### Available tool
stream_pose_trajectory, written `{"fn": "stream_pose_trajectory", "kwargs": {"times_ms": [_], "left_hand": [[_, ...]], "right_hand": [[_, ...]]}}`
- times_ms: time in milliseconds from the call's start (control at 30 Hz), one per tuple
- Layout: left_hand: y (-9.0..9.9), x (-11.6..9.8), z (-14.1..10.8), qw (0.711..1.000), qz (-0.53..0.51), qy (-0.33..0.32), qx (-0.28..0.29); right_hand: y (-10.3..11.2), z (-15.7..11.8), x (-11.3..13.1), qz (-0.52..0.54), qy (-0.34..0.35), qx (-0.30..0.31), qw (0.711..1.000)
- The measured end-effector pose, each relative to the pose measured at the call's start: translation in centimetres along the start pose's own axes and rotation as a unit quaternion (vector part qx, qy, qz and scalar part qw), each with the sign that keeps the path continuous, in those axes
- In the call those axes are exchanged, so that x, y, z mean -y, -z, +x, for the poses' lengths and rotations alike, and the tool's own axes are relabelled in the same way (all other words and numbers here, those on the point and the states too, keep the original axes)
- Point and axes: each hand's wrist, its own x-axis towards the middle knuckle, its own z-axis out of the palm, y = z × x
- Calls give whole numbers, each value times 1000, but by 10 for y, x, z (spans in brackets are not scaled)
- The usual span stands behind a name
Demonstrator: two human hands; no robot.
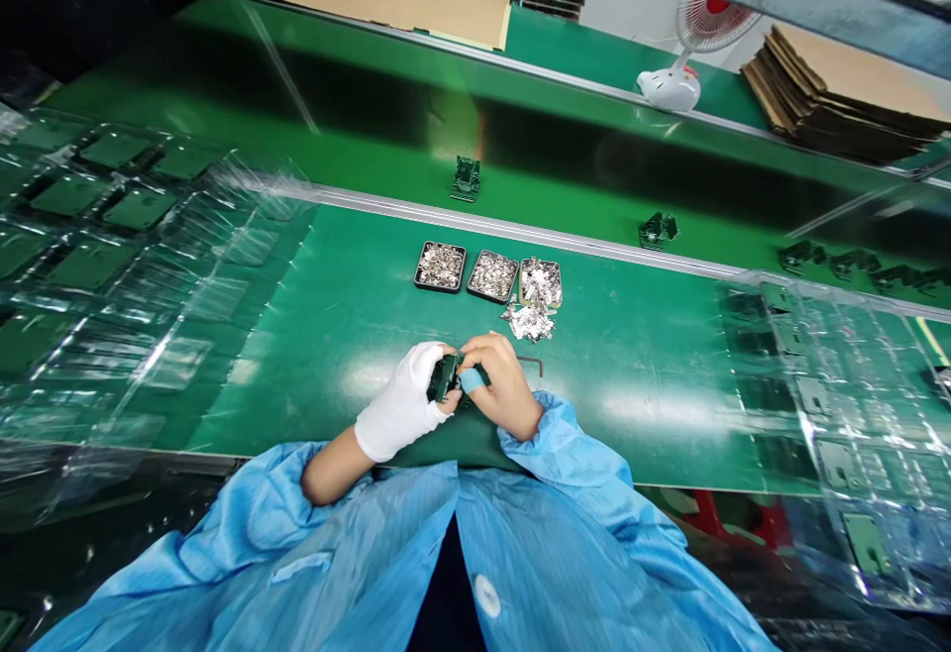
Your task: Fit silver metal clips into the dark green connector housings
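Note:
My left hand [412,389], in a white fingerless glove, is closed around a small green circuit board assembly [444,378], held tilted above the front of the bench. My right hand [499,380], with blue tape around a finger, pinches at the right side of the same board. Any small part between those fingertips is hidden. Just beyond the right hand lies a dark hex key [536,363]. Farther back, three small black trays hold shiny metal pieces: a left tray [440,266], a middle tray [492,275] and a right tray [541,282]. A loose heap of metal pieces [530,321] spills in front.
Clear plastic blister trays with green boards are stacked at left [111,206] and right [832,414]. On the raised green strip stand a board assembly [467,177] and another assembly [658,230]. A fan [673,87] and a cardboard stack [839,87] occupy the shelf above.

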Motion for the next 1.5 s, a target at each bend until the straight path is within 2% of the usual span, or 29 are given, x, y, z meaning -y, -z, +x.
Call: {"fn": "stream_pose_trajectory", "kwargs": {"times_ms": [167,333,433,700,967,1067,1167,1267,1400,1500], "left_hand": [[1,-1,0,998,47,-37,-20],[8,-7,1,1000,-14,-16,20],[6,-8,2,1000,-12,-17,7],[-2,0,14,997,60,-34,-27],[4,-4,24,987,137,-78,-30],[-3,-10,22,979,191,-63,-42],[-14,-13,20,974,213,-34,-75],[-23,-10,17,980,177,-32,-88],[-25,-1,13,997,53,-4,-60],[-21,2,11,999,-37,19,-31]], "right_hand": [[0,0,1,6,3,-9,1000],[-1,0,2,44,-25,-5,999],[-3,0,2,67,-43,-15,997],[-7,1,-2,94,-41,-53,993],[-6,1,-3,84,-42,-42,995],[-9,-2,-4,50,-40,-32,997],[-11,-4,-6,8,-62,-47,997],[-6,-1,-10,12,-85,-45,995],[4,6,-16,61,-111,4,992],[6,8,-15,68,-107,26,992]]}}
